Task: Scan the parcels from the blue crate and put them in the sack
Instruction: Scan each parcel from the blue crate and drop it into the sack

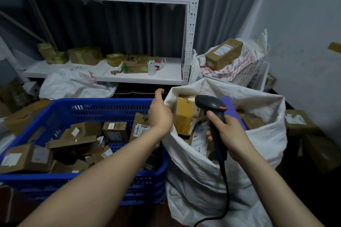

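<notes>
The blue crate point(103, 106) stands at the left and holds several brown cardboard parcels point(115, 131) with white labels. Right beside it is the white woven sack point(203, 177), its mouth open, with several parcels point(184, 114) inside. My left hand point(160, 114) is at the sack's left rim with the thumb raised. Its fingers reach behind the rim and are hidden. My right hand point(228, 132) grips the handle of a black barcode scanner point(212, 105) over the sack's mouth, head pointing up and left. The scanner's cable hangs down the front of the sack.
A white metal shelf point(140, 77) behind the crate carries boxes, a white cup and tape rolls. A second full sack point(239, 68) with a long box on top stands behind. Loose boxes point(297, 121) lie at the right by the wall, and another white sack point(73, 84) at the left.
</notes>
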